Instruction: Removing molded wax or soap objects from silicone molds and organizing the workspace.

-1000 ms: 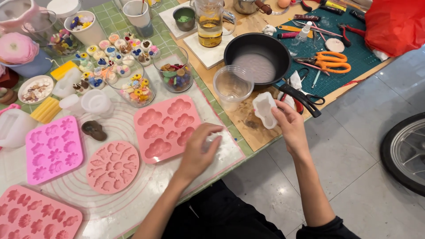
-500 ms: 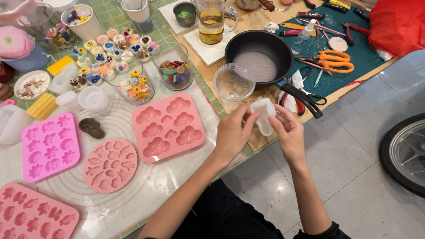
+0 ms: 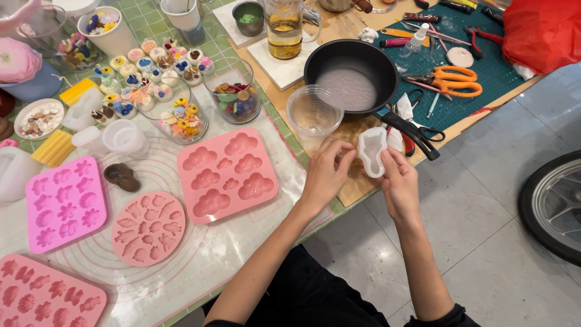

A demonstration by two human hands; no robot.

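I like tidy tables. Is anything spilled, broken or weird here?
Nothing looks spilled or broken. Both hands, left hand and right hand, hold a small white mold over the table's edge. The black pan has its handle poking out past the table's edge.

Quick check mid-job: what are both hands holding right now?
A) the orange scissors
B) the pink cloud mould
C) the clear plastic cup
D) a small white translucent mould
D: the left hand and right hand pinch the small white translucent mould between them, in front of the black pan.
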